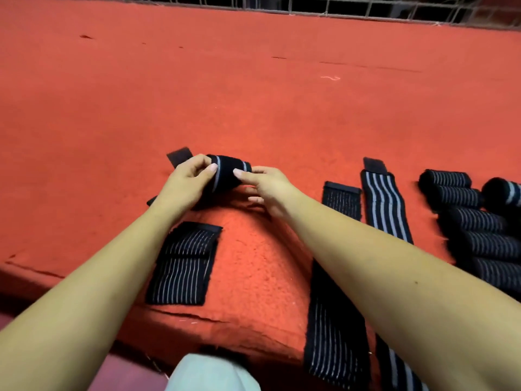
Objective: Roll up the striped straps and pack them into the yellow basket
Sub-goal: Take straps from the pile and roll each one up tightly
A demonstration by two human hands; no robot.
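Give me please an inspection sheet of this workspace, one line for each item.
Surface: red felt cloth, worn, with some dark marks.
Job's things: strap roll held in both hands; flat straps near the front edge; finished rolls piled at the right; yellow basket not in view.
Clutter: a pale thread on the cloth.
Hands: left hand and right hand both grip the strap roll.
Cables: nothing seen.
Surroundings: wire grid along the far edge.
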